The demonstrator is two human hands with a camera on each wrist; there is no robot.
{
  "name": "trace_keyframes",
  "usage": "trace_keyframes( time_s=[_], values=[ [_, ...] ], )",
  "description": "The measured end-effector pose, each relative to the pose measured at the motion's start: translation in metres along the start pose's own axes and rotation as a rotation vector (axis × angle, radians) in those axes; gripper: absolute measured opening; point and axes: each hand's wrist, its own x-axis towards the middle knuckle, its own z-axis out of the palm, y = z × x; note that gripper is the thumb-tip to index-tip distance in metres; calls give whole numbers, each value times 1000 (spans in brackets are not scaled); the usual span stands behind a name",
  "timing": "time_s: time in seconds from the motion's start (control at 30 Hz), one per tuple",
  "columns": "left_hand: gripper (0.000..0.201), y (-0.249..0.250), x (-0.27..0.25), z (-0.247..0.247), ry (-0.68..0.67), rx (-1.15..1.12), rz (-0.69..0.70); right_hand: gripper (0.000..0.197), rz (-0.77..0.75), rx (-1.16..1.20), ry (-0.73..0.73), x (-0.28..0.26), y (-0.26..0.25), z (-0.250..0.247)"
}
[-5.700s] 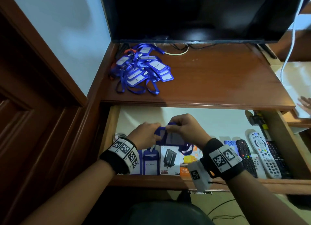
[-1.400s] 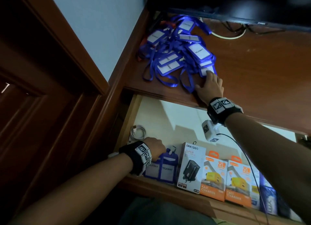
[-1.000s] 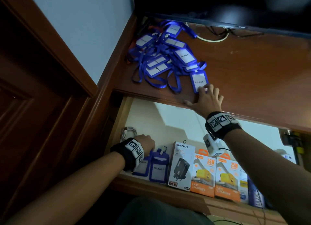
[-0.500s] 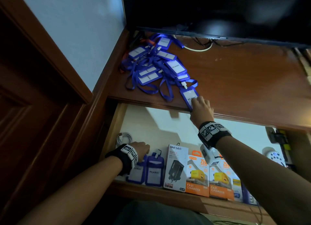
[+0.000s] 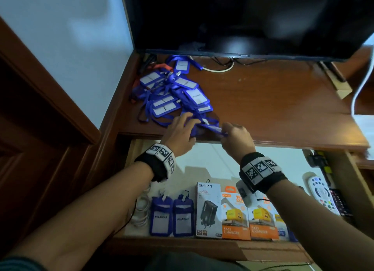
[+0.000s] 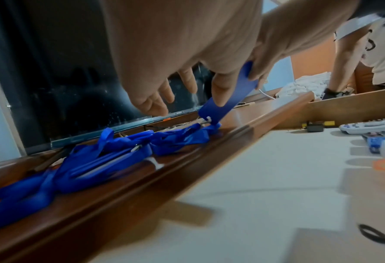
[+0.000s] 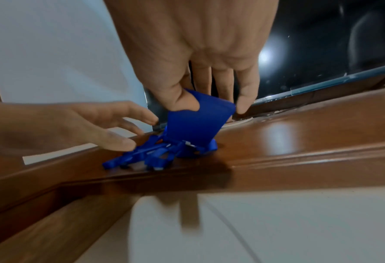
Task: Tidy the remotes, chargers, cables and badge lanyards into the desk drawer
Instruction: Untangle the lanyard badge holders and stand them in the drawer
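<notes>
My right hand (image 7: 187, 58) pinches a blue badge holder (image 7: 196, 122) by its edge; just left, my left hand (image 5: 180, 133) reaches its strap (image 7: 155, 154), fingers loose, holding nothing.

Reddish-brown wooden tabletop (image 5: 273, 100): varnished, glossy, with light reflections on its moulded front edge. Blue plastic badge holder (image 7: 194, 122) pinched in the right hand (image 5: 235, 137): smooth, matt, flexible, bent into a curve. Blue lanyard straps (image 6: 110, 153) heaped at the tabletop's left rear corner: woven cloth ribbon with a slight sheen; small clips on them look metallic. Black television screen (image 5: 242, 17) at the rear edge: glossy, mirror-like. Drawer floor (image 5: 273, 165): pale, smooth, matt lining. Orange and white charger boxes (image 5: 235, 216) along the drawer's front edge: printed cardboard, semi-gloss. Light grey remote control (image 5: 321, 193) at the drawer's right side: smooth plastic. Black wristbands (image 5: 263, 173): matt cloth.
</notes>
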Motion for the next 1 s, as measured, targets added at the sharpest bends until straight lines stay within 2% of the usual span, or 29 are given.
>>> trace_keyframes(
  time_s=[0.13, 0.23, 0.33, 0.53, 0.67, 0.77, 0.83, 0.9, 1.0],
  values=[
    [71, 4, 33, 2, -214, 191, 9, 5, -47, 105, 141, -13, -1, -24],
    [79, 7, 51, 8, -349, 340, 34, 14, -95, 119, 221, -25, 6, -40],
    [82, 8, 61, 15, -432, 422, 21, 14, -78, 111, 215, -35, 12, -55],
    [99, 9, 80, 17, -427, 484, 34, 15, 94, 270, -10, -62, 41, -72],
    [105, 6, 90, 10, -477, 502, 24, 13, 330, 27, -248, -71, 63, -79],
    [112, 6, 93, 8, -501, 487, -21, 8, 507, -147, -347, -78, 74, -85],
    [115, 8, 92, 8, -511, 482, -60, 18, 615, -206, -370, -84, 78, -91],
    [115, 10, 91, 8, -507, 483, -89, 21, 655, -229, -330, -88, 80, -97],
    [110, 12, 86, 7, -488, 499, -117, 7, 623, -83, -189, -93, 81, -101]
  ],
)
